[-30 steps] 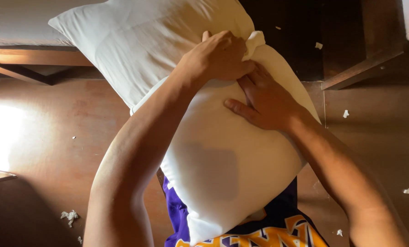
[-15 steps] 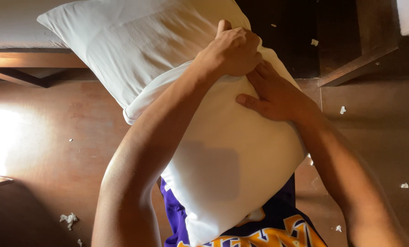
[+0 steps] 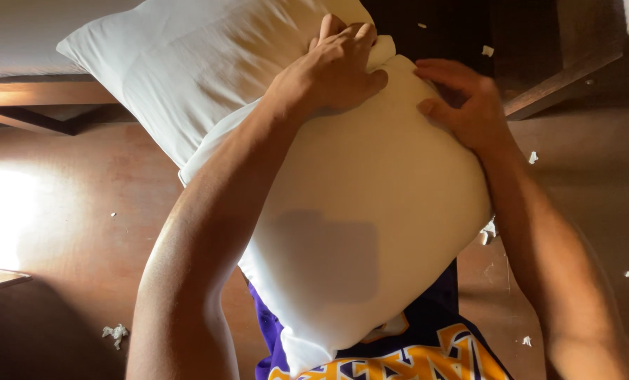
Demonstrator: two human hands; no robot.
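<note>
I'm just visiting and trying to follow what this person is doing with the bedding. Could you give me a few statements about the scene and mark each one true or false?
1. Both hands are on the white pillow. True: the left hand grips near its top and the right hand presses beside it.
2. The pillow lies flat on the floor. False: it is held up against the person's purple and yellow jersey.
3. Small white scraps lie on the brown floor. True.
4. The pillowcase is dark blue. False: it is white.
5. The right hand holds scissors. False: it holds no tool.
</note>
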